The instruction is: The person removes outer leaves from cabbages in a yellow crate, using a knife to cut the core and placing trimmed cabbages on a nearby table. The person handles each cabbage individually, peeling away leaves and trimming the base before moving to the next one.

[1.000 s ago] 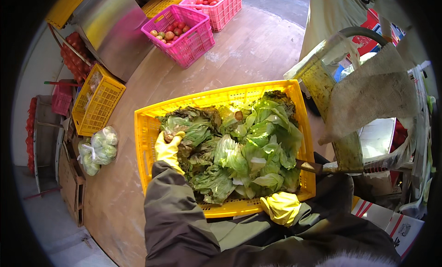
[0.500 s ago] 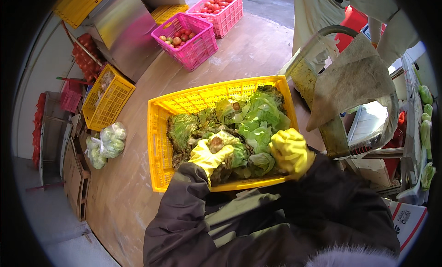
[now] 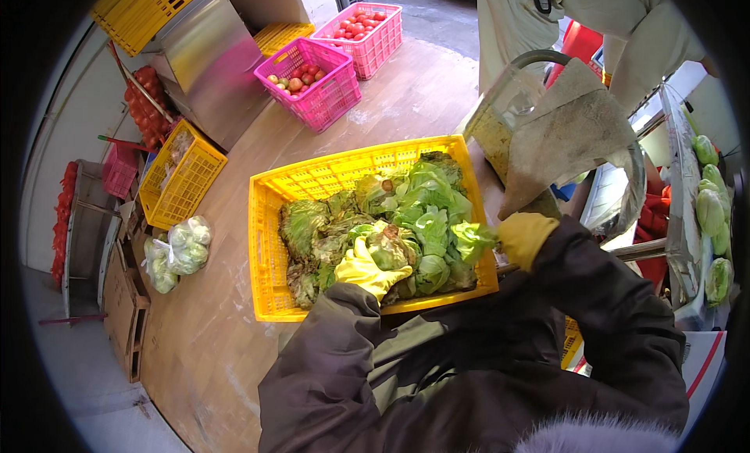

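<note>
Floor around you: brown wooden boards (image 3: 203, 328), with a magenta crate (image 3: 332, 101) and a pale pink crate (image 3: 384, 51), both holding tomatoes, beyond your work.
Left side: clear bags of round green produce (image 3: 187, 246) on the floor, near a smaller yellow crate (image 3: 191, 180).
Right side: grey-brown cloth (image 3: 574, 133) over a bucket-like frame; past it, someone in pale clothes (image 3: 512, 31).
Large yellow crate (image 3: 264, 242): directly in front of your body, its long axis running left to right, the right end turned slightly away from you; leafy green lettuce (image 3: 433, 180) fills it, some of it browned.
Lettuce head (image 3: 388, 250): inside the crate, toward the near side and slightly right of centre; roundish, so no long axis is clear, its brownish end turned upward.
Left hand (image 3: 371, 272): yellow-gloved, cupped around that head from the near left, thumb toward the right; this is the nearer hand, touching it.
Right hand (image 3: 527, 238): yellow-gloved, just outside the crate's right end, fingers closed on a bright green leaf (image 3: 473, 240) that points left over the rim; the exact pinch is hidden.
Key relation: the head lies left of your right hand, with the leaf and part of the crate's right end between them.
</note>
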`<act>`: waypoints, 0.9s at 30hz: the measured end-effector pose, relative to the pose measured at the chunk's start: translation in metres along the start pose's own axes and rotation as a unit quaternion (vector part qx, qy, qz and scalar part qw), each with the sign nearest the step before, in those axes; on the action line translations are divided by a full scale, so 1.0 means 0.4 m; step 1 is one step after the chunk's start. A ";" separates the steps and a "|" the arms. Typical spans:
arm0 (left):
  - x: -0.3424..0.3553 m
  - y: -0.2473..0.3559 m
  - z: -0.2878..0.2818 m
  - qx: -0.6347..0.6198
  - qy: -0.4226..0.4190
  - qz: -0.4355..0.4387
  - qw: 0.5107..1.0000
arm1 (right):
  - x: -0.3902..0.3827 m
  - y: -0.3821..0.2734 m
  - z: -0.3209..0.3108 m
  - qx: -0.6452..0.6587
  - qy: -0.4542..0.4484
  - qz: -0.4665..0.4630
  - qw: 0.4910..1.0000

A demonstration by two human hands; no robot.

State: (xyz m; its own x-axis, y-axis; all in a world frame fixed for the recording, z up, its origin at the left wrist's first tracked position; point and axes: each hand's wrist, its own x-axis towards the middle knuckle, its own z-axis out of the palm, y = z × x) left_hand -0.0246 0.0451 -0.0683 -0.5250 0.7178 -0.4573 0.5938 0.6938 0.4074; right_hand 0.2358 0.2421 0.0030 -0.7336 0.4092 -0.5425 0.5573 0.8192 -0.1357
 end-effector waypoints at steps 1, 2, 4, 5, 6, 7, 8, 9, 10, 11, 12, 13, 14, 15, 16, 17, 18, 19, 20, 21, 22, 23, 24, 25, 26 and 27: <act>-0.012 0.013 0.007 0.003 0.002 -0.005 1.000 | -0.025 0.008 -0.020 0.039 0.007 0.049 0.998; -0.021 0.029 0.019 0.013 -0.003 -0.011 1.000 | -0.043 0.010 -0.029 0.084 0.018 0.045 0.995; -0.038 0.054 0.050 0.048 0.008 0.007 0.999 | -0.045 -0.014 -0.008 0.168 0.063 0.051 0.982; -0.042 0.067 0.067 0.080 0.008 0.011 0.997 | -0.026 -0.039 0.020 0.243 0.067 0.024 0.967; -0.043 0.068 0.076 0.085 0.030 0.013 0.996 | -0.010 -0.078 0.067 0.311 0.130 -0.028 0.941; -0.039 0.072 0.085 0.084 0.021 0.010 0.996 | -0.010 -0.106 0.113 0.417 0.099 -0.022 0.903; -0.034 0.067 0.086 0.097 0.050 0.028 0.994 | 0.031 -0.148 0.161 0.453 0.096 0.006 0.886; -0.027 0.064 0.086 0.095 0.024 0.026 0.995 | 0.052 -0.166 0.200 0.407 0.105 0.036 0.907; -0.020 0.059 0.081 0.100 0.003 0.021 0.995 | 0.069 -0.170 0.230 0.368 0.152 0.041 0.917; -0.011 0.055 0.074 0.109 -0.027 0.010 0.994 | 0.082 -0.171 0.254 0.330 0.144 0.091 0.928; -0.003 0.051 0.064 0.094 -0.045 0.019 0.994 | 0.091 -0.170 0.274 0.392 0.158 0.104 0.900; 0.004 0.048 0.054 0.082 -0.067 0.028 0.994 | 0.095 -0.164 0.289 0.450 0.148 0.146 0.869; 0.011 0.049 0.046 0.105 -0.074 0.027 0.991 | 0.095 -0.158 0.301 0.505 0.147 0.166 0.834; 0.015 0.048 0.039 0.104 -0.086 0.012 0.991 | 0.091 -0.144 0.309 0.571 0.072 0.192 0.795; 0.020 0.049 0.034 0.099 -0.092 0.001 0.991 | 0.083 -0.137 0.319 0.468 0.083 0.184 0.860; 0.022 0.051 0.030 0.095 -0.099 -0.009 0.991 | 0.077 -0.129 0.326 0.366 0.106 0.160 0.911; 0.023 0.054 0.030 0.072 -0.087 -0.028 0.993 | 0.071 -0.120 0.332 0.380 0.150 0.134 0.903; 0.025 0.057 0.031 0.074 -0.084 -0.032 0.993 | 0.067 -0.109 0.335 0.392 0.196 0.106 0.893; 0.025 0.058 0.034 0.076 -0.082 -0.042 0.993 | 0.065 -0.099 0.336 0.406 0.206 0.098 0.885; 0.026 0.059 0.038 0.076 -0.080 -0.054 0.992 | 0.062 -0.090 0.335 0.404 0.169 0.097 0.894; 0.025 0.057 0.042 0.077 -0.070 -0.044 0.994 | 0.061 -0.079 0.328 0.406 0.095 0.120 0.901; 0.028 0.057 0.046 0.075 -0.068 -0.046 0.994 | 0.058 -0.076 0.321 0.422 0.018 0.151 0.894; 0.029 0.055 0.049 0.076 -0.072 -0.051 0.993 | 0.054 -0.070 0.306 0.410 0.011 0.124 0.904; 0.032 0.053 0.051 0.077 -0.066 -0.057 0.993 | 0.052 -0.079 0.296 0.451 0.079 0.108 0.882; 0.034 0.050 0.055 0.067 -0.063 -0.052 0.994 | 0.044 -0.091 0.285 0.484 0.141 0.096 0.858; 0.035 0.046 0.058 0.059 -0.057 -0.050 0.995 | 0.041 -0.110 0.275 0.520 0.174 0.119 0.828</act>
State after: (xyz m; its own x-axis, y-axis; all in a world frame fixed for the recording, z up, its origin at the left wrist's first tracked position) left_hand -0.0068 0.0663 -0.0856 -0.5163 0.6295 -0.5806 0.6129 0.7452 0.2630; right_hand 0.2419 0.1684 -0.0912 -0.5210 0.7487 -0.4100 0.6032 -0.0169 -0.7974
